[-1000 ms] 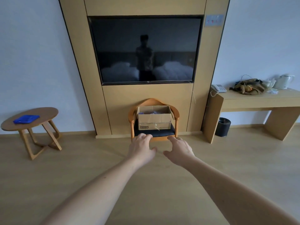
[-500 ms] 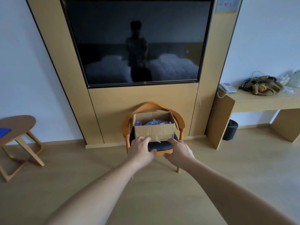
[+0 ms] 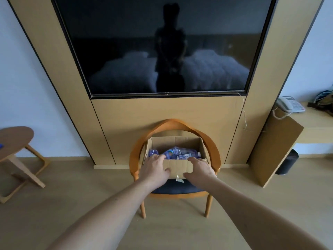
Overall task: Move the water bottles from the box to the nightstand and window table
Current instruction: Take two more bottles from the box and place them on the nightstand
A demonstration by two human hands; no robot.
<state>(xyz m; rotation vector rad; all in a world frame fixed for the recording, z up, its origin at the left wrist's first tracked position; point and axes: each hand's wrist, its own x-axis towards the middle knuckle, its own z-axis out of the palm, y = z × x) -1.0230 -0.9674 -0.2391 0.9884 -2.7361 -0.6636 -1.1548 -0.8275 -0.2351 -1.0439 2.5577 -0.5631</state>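
The box (image 3: 177,166) sits open-topped on the chair (image 3: 175,188), so the way down to the water bottles (image 3: 177,154) is free from above. Its four cardboard walls hem that opening in, and the chair's curved wooden back and armrests ring the box on the left, right and far sides, close against it. Behind them the wall panel (image 3: 165,114) blocks the far side. The left hand (image 3: 154,169) and right hand (image 3: 200,168) lie over the near wall, covering its two corners; bare cardboard shows between them. The floor (image 3: 72,195) is open in front of the chair. A round side table (image 3: 15,139) stands well to the left, a table (image 3: 306,121) to the right
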